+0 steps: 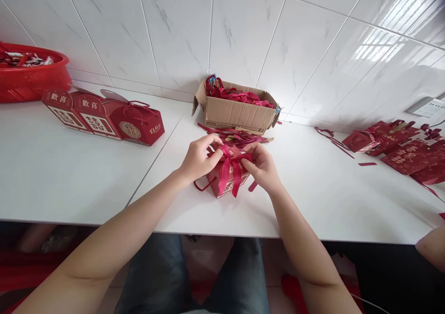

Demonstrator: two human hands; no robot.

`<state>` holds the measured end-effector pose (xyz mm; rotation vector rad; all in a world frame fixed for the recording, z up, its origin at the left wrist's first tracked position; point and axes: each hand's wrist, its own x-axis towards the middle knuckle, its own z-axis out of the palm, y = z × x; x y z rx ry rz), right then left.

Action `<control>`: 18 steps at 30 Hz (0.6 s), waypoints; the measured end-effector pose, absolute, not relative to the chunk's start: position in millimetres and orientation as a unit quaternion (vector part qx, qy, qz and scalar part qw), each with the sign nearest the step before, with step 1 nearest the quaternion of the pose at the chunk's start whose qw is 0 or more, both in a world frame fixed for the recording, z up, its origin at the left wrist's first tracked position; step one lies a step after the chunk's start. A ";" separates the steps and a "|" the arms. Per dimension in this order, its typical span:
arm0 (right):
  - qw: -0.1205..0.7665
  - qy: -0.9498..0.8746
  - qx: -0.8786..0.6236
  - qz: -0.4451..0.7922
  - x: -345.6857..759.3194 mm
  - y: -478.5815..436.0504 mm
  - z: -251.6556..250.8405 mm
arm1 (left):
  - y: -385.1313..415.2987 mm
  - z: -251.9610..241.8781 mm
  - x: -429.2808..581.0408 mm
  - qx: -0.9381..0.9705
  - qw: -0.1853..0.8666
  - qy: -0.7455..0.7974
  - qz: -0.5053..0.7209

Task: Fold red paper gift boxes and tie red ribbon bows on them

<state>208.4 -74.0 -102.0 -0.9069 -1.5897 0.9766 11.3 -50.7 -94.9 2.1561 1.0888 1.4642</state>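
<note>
A small red gift box point(222, 185) with pale printed characters stands on the white table between my hands. Across its top lies a red ribbon bow point(230, 162), its two tails hanging down the front. My left hand point(205, 155) is closed, pinching the bow's left loop between thumb and fingers. On the other side, my right hand point(261, 165) pinches the right loop the same way. A twisted red cord handle point(202, 186) sticks out at the box's left. Loose red ribbon strips point(239, 138) lie just behind the box.
Behind stands a cardboard box point(239, 111) of red ribbons, against the tiled wall. Several red gift boxes point(100, 119) line up at left, near a red plastic basket point(34, 80). More red boxes and bags point(410, 151) sit at right. Another person's arm point(433, 246) shows at the right edge.
</note>
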 end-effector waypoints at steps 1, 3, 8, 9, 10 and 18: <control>0.513 -0.657 -0.383 0.397 207.4 -73.8 -102.5 | -51.4 -95.4 11.9 0.758 0.156 0.377 0.509; 0.514 -0.658 -0.391 0.386 205.9 -73.9 -102.8 | -52.6 -96.5 12.7 0.764 0.148 0.375 0.504; 0.493 -0.685 -0.396 0.362 205.2 -76.7 -100.8 | -54.5 -98.2 14.0 0.781 0.113 0.370 0.490; 0.491 -0.691 -0.393 0.357 205.7 -77.3 -100.2 | -54.6 -98.1 14.2 0.782 0.113 0.368 0.490; 0.491 -0.695 -0.389 0.352 206.4 -77.7 -99.5 | -54.6 -98.0 14.3 0.780 0.121 0.368 0.492; 0.461 -0.771 -0.360 0.253 211.7 -79.7 -96.1 | -51.6 -97.8 13.2 0.744 0.167 0.375 0.528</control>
